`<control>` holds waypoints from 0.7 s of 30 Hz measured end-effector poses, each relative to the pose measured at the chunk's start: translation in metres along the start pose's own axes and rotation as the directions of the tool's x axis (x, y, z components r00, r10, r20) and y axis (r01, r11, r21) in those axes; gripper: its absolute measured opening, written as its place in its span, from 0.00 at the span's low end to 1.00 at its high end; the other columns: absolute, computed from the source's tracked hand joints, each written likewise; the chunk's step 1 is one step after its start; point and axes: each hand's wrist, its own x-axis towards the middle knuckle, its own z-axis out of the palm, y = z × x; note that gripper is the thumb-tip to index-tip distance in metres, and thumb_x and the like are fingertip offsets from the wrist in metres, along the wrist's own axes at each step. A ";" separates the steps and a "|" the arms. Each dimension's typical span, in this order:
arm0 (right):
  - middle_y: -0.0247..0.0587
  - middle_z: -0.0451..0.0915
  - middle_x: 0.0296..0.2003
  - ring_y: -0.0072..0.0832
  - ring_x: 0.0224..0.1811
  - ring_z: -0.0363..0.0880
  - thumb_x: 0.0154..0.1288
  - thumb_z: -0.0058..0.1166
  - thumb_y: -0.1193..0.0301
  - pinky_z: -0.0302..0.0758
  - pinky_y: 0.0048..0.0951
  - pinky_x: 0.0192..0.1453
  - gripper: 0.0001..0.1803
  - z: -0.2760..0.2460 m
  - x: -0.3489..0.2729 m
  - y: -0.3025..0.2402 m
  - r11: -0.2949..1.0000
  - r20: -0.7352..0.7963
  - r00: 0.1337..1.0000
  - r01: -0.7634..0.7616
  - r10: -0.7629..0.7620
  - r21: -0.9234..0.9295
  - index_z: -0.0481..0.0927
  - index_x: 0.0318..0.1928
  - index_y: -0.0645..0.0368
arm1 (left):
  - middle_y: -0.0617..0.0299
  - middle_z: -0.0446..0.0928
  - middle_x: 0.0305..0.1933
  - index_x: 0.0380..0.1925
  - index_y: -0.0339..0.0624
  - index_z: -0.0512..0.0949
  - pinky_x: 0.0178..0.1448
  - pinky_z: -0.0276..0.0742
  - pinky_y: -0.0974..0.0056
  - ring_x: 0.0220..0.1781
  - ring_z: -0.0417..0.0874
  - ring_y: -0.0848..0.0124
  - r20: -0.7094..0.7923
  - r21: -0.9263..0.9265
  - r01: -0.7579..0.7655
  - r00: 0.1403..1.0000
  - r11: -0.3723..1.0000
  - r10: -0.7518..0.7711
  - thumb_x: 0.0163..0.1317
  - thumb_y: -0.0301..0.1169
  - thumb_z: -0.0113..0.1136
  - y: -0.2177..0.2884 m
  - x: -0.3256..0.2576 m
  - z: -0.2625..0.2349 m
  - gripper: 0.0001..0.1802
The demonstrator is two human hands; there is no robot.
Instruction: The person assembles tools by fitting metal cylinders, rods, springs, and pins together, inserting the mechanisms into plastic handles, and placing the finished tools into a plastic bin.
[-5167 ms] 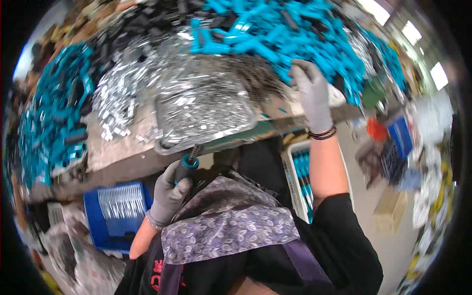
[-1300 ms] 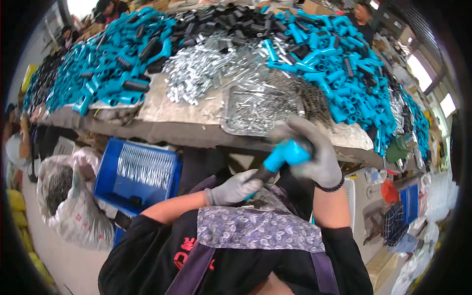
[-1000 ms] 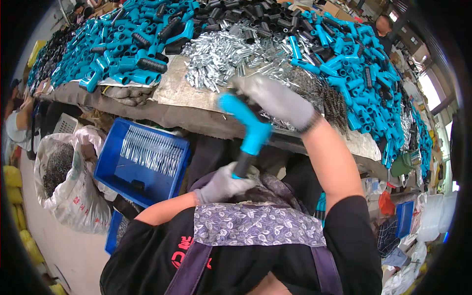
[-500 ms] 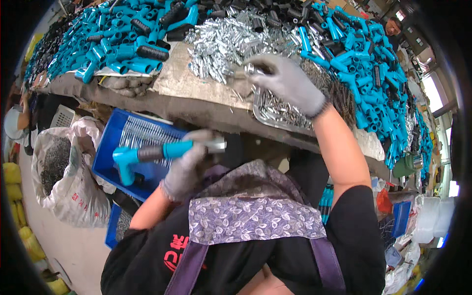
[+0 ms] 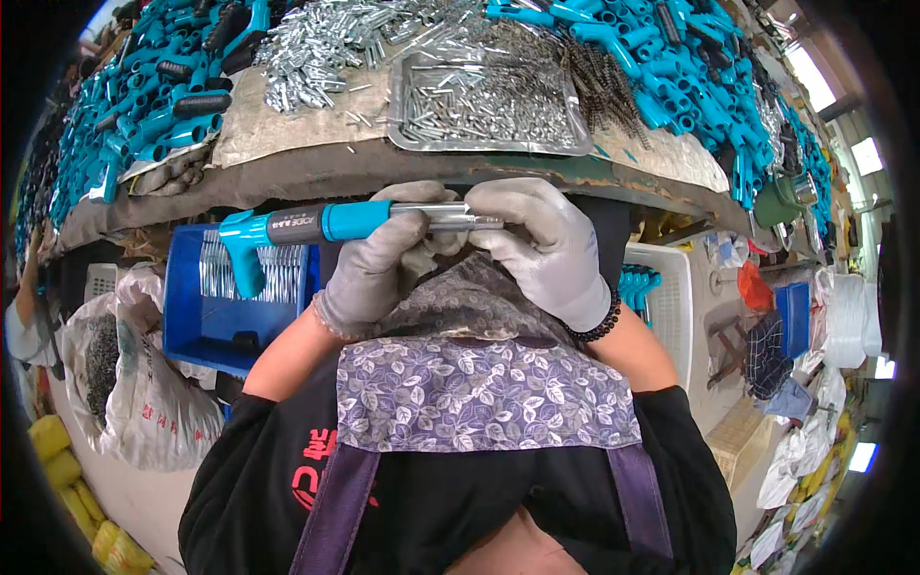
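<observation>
I hold a blue pistol-shaped tool (image 5: pixel 287 228) level in front of my chest, its grip pointing down at the left and its silver barrel to the right. My left hand (image 5: pixel 374 259), in a grey glove, wraps the blue body. My right hand (image 5: pixel 537 244), also gloved, pinches the tip of the silver barrel. Just beyond my hands runs the bench edge, with a metal tray (image 5: pixel 494 144) of small silver pins on it.
Heaps of blue tool bodies (image 5: pixel 700 67), black grips (image 5: pixel 196 101) and loose silver parts (image 5: pixel 316 43) cover the bench. A blue crate (image 5: pixel 206 321) of metal pieces sits lower left beside plastic sacks (image 5: pixel 144 402). A white basket (image 5: pixel 671 307) with blue tools stands at right.
My right hand came back from the pin tray to the tool's barrel tip. The tool moved right and up, now held level by both hands.
</observation>
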 end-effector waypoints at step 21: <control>0.49 0.81 0.40 0.48 0.39 0.82 0.70 0.60 0.63 0.78 0.37 0.40 0.15 -0.020 -0.002 0.035 0.762 0.195 0.807 0.591 -0.558 -0.264 0.81 0.49 0.60 | 0.55 0.81 0.48 0.56 0.38 0.75 0.50 0.79 0.64 0.44 0.81 0.69 -0.063 -0.235 0.229 0.966 0.945 -0.249 0.73 0.40 0.55 0.002 0.002 0.023 0.19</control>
